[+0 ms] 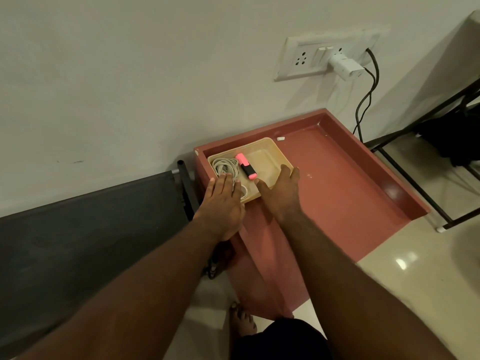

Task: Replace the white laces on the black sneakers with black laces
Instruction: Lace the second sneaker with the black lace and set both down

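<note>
Red table (337, 178): against the far wall.
Beige tray (275, 149): on the table's left side.
My left hand (220, 201): fingers straight, flat over the tray's near left end.
My right hand (280, 193): fingers straight, against the tray's near right rim, gripping nothing.
White laces (224, 166): coiled in the tray's left end, partly under my left fingers.
Pink highlighter (246, 166): just right of the coil.

The scene is being lit dimly, in a warm cast. Hard glare is being thrown off the glossy floor (401, 263) at the right, and a fainter sheen is being shown on the red table (392, 192). Straight lines are being bowed toward the frame edges, and the wall socket (301, 59) is being rendered slightly soft.
</note>
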Tool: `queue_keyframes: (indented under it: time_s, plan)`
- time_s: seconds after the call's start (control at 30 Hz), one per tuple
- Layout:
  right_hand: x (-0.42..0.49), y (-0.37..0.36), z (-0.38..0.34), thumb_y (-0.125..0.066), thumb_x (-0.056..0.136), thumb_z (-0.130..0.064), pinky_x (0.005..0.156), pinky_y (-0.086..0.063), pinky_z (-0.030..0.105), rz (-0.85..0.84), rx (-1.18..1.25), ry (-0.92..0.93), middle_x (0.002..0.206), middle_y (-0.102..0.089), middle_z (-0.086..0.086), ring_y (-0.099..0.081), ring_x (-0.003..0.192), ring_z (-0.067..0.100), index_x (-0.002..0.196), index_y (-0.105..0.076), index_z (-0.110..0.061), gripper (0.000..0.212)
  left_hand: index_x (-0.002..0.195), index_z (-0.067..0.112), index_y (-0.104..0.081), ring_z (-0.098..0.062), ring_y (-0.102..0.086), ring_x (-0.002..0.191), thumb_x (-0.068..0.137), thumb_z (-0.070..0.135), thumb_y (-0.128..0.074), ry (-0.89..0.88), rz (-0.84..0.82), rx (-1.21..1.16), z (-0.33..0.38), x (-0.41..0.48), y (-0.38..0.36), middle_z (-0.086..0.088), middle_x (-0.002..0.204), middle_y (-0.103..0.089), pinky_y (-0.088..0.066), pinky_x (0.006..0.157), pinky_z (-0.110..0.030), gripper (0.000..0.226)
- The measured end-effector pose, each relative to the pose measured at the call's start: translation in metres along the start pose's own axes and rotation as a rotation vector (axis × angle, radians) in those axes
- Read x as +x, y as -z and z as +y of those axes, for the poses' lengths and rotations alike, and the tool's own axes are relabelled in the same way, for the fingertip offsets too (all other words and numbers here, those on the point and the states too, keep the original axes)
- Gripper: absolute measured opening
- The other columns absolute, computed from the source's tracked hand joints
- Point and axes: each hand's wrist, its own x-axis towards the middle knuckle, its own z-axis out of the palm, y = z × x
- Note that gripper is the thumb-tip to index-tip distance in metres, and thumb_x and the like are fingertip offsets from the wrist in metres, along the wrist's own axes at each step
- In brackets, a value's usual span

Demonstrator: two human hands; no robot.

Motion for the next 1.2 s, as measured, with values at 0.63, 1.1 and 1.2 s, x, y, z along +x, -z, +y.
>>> queue_keyframes:
  time_s: [0.63, 1.1, 1.2]
  plan:
    - [-0.226, -0.006, -0.120, -0.063, 0.095, -0.039, 0.102, -0.046, 0.041, -0.485, -0.296, 0.434, 0.130, -0.053, 0.007, -0.056, 0.117, 0.027, 0.128, -0.058, -0.015, 0.041, 0.101, 0.016, -0.065, -0.027, -0.062, 0.087, 0.099, 0.043, -0.043, 0.275, 0.133, -0.518, -0.021, -0.243, -0.025, -0.006, 0.099, -0.065, -0.050, 0.071, -0.040, 0.036]
    - [-0.362, -0.166, -0.097, -0.064, 0.094, -0.034, 0.081, -0.051, 0.036, -1.121, -0.508, 0.259, 0.107, -0.061, 0.013, -0.062, 0.097, 0.028, 0.107, -0.059, -0.009, 0.029, 0.114, -0.005, -0.062, -0.040, -0.066, 0.101, 0.100, 0.020, -0.050, 1.072, -0.130, -1.113, -0.111, -0.411, -0.135, -0.025, 0.108, -0.067, -0.057, 0.086, -0.048, 0.031]
    - [-0.362, -0.190, -0.083, -0.065, 0.095, -0.027, 0.075, -0.055, 0.039, -1.123, -0.428, 0.032, 0.091, -0.060, 0.014, -0.061, 0.081, 0.027, 0.085, -0.054, -0.011, 0.021, 0.120, -0.001, -0.060, -0.038, -0.064, 0.106, 0.100, 0.020, -0.047, 1.106, -0.182, -1.089, -0.124, -0.412, -0.161, -0.024, 0.115, -0.065, -0.054, 0.091, -0.048, 0.032]
